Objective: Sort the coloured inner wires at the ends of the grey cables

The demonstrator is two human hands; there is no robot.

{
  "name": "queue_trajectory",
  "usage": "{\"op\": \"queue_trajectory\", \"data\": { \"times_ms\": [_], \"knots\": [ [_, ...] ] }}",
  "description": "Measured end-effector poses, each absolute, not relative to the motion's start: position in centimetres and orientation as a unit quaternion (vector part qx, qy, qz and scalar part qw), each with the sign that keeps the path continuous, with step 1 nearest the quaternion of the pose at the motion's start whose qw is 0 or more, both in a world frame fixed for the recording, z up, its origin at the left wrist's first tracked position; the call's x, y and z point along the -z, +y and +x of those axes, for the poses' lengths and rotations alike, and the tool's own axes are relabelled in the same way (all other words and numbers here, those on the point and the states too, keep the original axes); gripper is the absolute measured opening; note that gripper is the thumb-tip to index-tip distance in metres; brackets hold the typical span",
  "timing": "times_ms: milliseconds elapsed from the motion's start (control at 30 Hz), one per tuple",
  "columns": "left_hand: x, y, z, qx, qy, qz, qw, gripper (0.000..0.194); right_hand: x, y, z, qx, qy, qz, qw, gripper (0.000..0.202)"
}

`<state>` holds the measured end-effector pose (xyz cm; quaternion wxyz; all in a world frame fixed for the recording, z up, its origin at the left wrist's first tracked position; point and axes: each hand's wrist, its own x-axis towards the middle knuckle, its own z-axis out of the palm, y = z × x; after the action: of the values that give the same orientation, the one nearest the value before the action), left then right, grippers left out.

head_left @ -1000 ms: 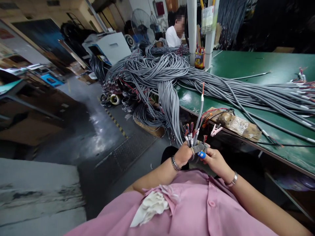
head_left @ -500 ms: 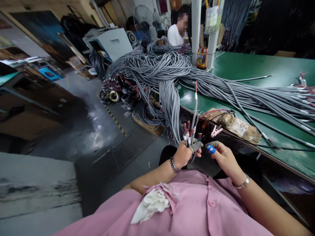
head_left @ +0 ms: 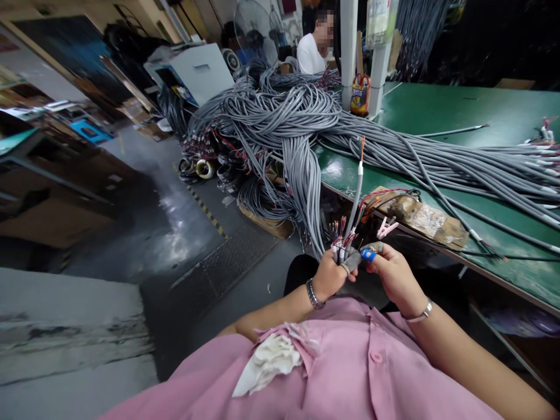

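My left hand [head_left: 332,274], with a grey cover on its thumb, is wrapped round a small bunch of grey cables [head_left: 342,252]. Their stripped ends with coloured wires [head_left: 340,228] stick up out of the fist, and one longer cable [head_left: 359,184] rises above the others. My right hand [head_left: 391,269] is beside the left thumb, close to the wire ends. Its thumb wears a blue cover and a finger wears a grey one; both are pinched together. What lies between them is too small to make out.
A large heap of grey cables [head_left: 280,111] spills over the edge of the green table [head_left: 437,105]. At the near edge are a taped cardboard piece [head_left: 433,220] and a pink clip [head_left: 387,228]. A person in a white shirt [head_left: 310,55] sits behind the heap.
My right hand has moved left to the left thumb, and its fingertips have closed at the wire ends. The held cables have shifted slightly right in view.
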<state>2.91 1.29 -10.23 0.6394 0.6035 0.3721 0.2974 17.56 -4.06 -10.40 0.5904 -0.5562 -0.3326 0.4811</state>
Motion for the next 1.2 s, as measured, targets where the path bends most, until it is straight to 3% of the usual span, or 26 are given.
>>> {"op": "queue_trajectory", "data": {
  "times_ms": [467, 633, 800, 1200],
  "knots": [
    [10.4, 1.6, 3.5, -0.368, 0.401, 0.486, 0.683, 0.034, 10.5, -5.2, 17.6, -0.465, -0.409, -0.559, 0.551, 0.025],
    [10.4, 1.5, 3.8, -0.342, 0.391, 0.509, 0.687, 0.034, 10.1, -4.2, 17.8, -0.491, -0.383, -0.564, 0.542, 0.037],
    [10.6, 1.4, 3.9, -0.322, 0.381, 0.529, 0.687, 0.034, 10.3, -3.5, 17.7, -0.483, -0.354, -0.552, 0.580, 0.028],
    [10.6, 1.6, 4.2, -0.356, 0.380, 0.516, 0.680, 0.034, 10.9, -4.6, 17.4, -0.479, -0.298, -0.553, 0.613, 0.028]
  ]
}}
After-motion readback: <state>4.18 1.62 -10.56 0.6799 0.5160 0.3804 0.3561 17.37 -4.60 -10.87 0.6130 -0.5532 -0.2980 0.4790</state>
